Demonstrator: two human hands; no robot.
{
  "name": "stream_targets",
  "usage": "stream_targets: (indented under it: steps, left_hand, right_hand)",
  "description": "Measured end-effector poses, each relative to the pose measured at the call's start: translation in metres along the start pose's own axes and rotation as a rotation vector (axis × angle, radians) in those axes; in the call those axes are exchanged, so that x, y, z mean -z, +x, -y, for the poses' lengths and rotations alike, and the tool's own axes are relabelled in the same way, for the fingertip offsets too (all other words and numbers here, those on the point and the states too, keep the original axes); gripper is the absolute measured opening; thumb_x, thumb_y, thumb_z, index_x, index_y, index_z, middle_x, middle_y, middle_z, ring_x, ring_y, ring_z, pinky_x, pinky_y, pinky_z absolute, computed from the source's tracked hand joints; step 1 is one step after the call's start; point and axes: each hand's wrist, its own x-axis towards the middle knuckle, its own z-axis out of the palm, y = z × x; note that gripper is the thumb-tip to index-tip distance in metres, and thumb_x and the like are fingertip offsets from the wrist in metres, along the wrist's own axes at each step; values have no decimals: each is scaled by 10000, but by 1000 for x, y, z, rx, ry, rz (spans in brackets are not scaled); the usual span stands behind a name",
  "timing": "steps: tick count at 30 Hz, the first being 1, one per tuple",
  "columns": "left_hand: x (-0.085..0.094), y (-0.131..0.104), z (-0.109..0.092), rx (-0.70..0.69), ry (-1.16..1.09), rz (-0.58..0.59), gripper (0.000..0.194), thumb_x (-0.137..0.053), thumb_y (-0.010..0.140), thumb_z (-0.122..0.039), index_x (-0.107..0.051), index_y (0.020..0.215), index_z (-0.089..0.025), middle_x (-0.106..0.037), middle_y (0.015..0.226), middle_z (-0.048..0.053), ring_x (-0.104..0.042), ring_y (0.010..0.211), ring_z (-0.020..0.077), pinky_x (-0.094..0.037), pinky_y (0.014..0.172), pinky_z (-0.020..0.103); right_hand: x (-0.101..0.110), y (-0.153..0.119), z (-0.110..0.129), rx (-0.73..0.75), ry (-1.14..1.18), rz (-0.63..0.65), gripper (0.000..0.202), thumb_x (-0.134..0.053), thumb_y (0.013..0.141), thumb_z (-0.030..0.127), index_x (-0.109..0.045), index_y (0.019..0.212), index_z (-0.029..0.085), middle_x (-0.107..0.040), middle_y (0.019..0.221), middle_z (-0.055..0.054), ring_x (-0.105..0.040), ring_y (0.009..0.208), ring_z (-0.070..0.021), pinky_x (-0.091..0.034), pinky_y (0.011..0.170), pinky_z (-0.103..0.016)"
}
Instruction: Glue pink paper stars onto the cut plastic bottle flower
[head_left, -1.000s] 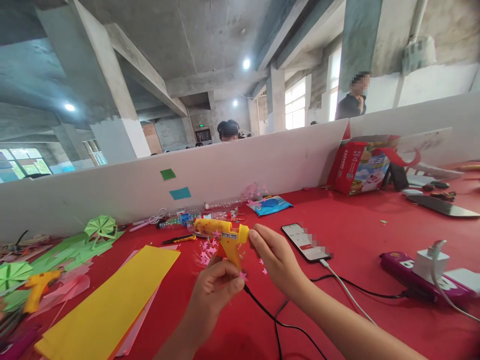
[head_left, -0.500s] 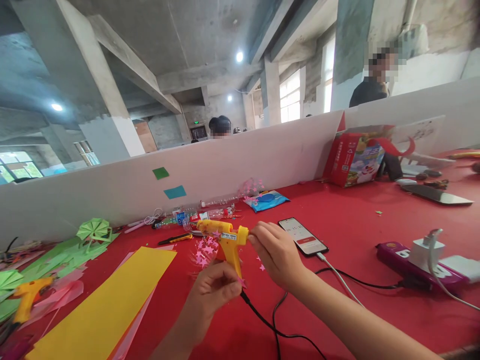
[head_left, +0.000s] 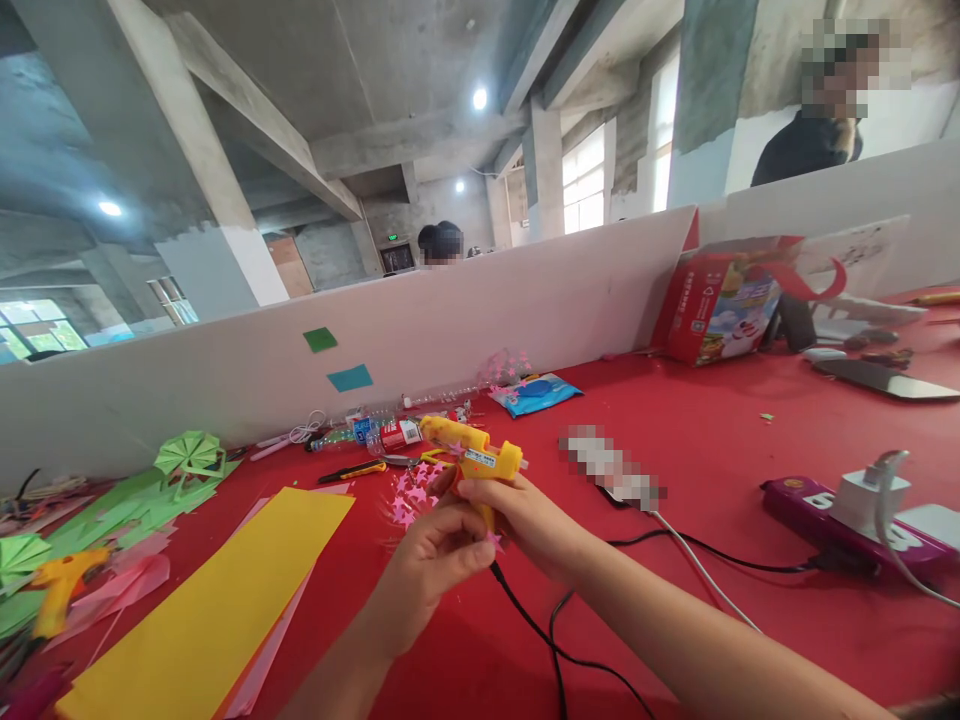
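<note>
A yellow hot glue gun (head_left: 487, 459) is held up over the red table, its nozzle pointing left and a clear glue stick poking out of its back end. My right hand (head_left: 525, 515) is closed around the upper grip. Lower down, my left hand (head_left: 442, 560) has its fingers closed at the handle, partly hiding it. One pink star (head_left: 493, 541) shows at my left thumb, and another lies against the gun's body. Behind my left hand is a cluster of pink stars (head_left: 411, 498). A black cord (head_left: 517, 605) runs down from the handle.
Yellow paper sheets (head_left: 217, 600) lie left, near green folded paper (head_left: 187, 455) and a second glue gun (head_left: 64, 585). A utility knife (head_left: 352, 470), bottles (head_left: 397, 433) and a blue packet (head_left: 536, 394) lie behind. Right are a phone (head_left: 619, 470) and purple power strip (head_left: 795, 510).
My right hand has moved from the back end of the glue gun down to its grip. The gun has shifted slightly right and tilted. My left hand has moved slightly up and right.
</note>
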Motion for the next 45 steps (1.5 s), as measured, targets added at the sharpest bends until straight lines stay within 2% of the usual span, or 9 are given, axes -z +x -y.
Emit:
stream_targets:
  steps: [4, 7, 10, 13, 22, 25, 30, 36, 45]
  left_hand:
    - [7, 5, -3, -51, 114, -46, 184, -646, 771, -331, -589, 662, -193, -536, 772, 1, -483, 763, 148, -401, 717, 255]
    - [18, 6, 6, -86, 236, -121, 212, -612, 799, -354, -556, 671, -195, -520, 686, -15, -474, 652, 129, -399, 632, 243]
    - [24, 2, 19, -83, 341, -194, 211, -585, 811, -348, -544, 673, -194, -487, 609, -35, -445, 576, 115, -385, 565, 230]
    - [25, -2, 28, -106, 410, -262, 168, -590, 792, -308, -560, 677, -189, -509, 609, -30, -452, 575, 113, -396, 549, 220]
    - [33, -12, 44, -231, 495, -241, 73, -568, 819, -199, -613, 762, -211, -616, 694, -22, -561, 632, 112, -472, 597, 192]
    - [37, -16, 39, -272, 548, -249, 111, -552, 826, -168, -590, 730, -210, -602, 672, -32, -554, 618, 100, -464, 582, 169]
    - [53, -20, 23, -323, 620, -381, 113, -548, 839, -156, -572, 746, -215, -566, 677, -48, -526, 591, 78, -445, 570, 145]
    - [64, -22, 36, -377, 740, -512, 122, -521, 858, -154, -549, 749, -198, -543, 680, -40, -517, 594, 81, -427, 565, 162]
    - [63, -24, 48, -368, 805, -546, 140, -512, 869, -158, -532, 734, -190, -528, 660, -40, -490, 577, 76, -400, 543, 165]
  right_hand:
    - [6, 7, 2, 110, -7, -138, 196, -609, 691, 295, -591, 848, 181, -553, 766, 0, -517, 700, -129, -421, 600, -240]
    - [11, 9, 2, 114, -131, -197, 120, -610, 655, 245, -557, 750, 195, -526, 711, 17, -488, 644, -119, -387, 541, -227]
    - [12, 5, -5, 39, -276, -128, 59, -579, 658, 183, -524, 674, 199, -468, 630, 45, -426, 569, -93, -357, 515, -214]
    - [9, 2, -16, 26, -310, -62, 98, -562, 647, 131, -535, 708, 202, -489, 656, 46, -451, 597, -96, -393, 557, -218]
    - [4, 4, -48, 104, -467, -129, 141, -527, 670, 77, -538, 715, 210, -545, 672, 39, -547, 633, -120, -479, 611, -240]
    - [7, -1, -50, 174, -544, -143, 83, -586, 746, 147, -538, 760, 213, -568, 731, 19, -573, 693, -140, -491, 619, -254]
    - [14, -6, -31, 259, -519, -110, 136, -599, 827, 341, -531, 845, 226, -560, 781, 2, -548, 660, -131, -487, 594, -268]
    - [14, -15, -38, 507, -845, 44, 158, -530, 872, 325, -509, 767, 209, -536, 728, -21, -499, 691, -163, -432, 608, -297]
    - [5, -19, -46, 439, -933, 81, 231, -483, 878, 279, -425, 665, 210, -463, 649, 5, -442, 599, -139, -357, 551, -276]
